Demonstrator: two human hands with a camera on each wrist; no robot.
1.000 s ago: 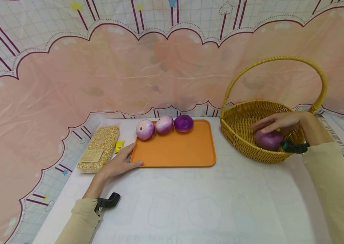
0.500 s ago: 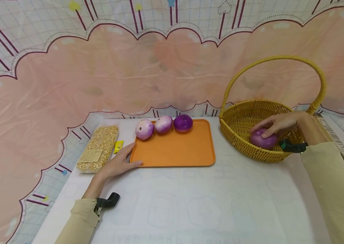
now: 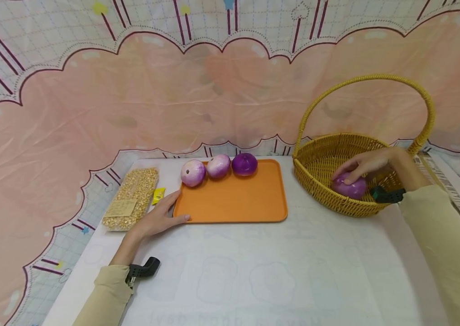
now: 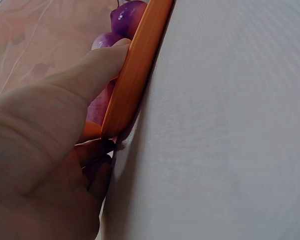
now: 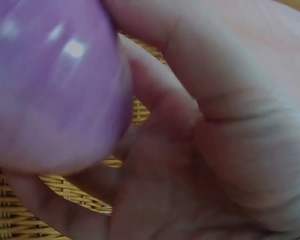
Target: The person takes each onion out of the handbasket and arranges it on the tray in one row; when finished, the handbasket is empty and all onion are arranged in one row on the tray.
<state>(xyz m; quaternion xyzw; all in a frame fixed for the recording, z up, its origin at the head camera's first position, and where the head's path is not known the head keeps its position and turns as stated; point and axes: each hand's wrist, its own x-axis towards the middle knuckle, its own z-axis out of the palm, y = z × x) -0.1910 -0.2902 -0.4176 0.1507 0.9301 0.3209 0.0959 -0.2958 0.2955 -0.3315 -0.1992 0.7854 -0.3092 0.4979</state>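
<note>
In the head view my right hand (image 3: 372, 164) reaches into a wicker basket (image 3: 328, 199) and holds a purple onion (image 3: 352, 186). The right wrist view shows the glossy onion (image 5: 55, 85) between thumb and curled fingers, with basket weave behind. My left hand (image 3: 160, 217) grips the left end of an orange tray (image 3: 230, 203). Up close, the left thumb lies over the tray rim (image 4: 132, 85) and the other fingers sit by the corner below. Three more onions line the tray's back left: two pale purple ones, one onion (image 3: 193, 173) and another onion (image 3: 218, 166), and a dark purple onion (image 3: 244, 164).
Left of the tray lie a clear bag of corn kernels (image 3: 134, 194) and a small yellow packet (image 3: 158, 196). The basket's tall handle (image 3: 376, 78) arches above my right hand. A printed cloth (image 3: 213, 99) hangs behind the white table (image 3: 246, 271).
My right hand has moved slightly left inside the basket, the purple onion shifting left with it. The left hand and the tray have stayed in place.
</note>
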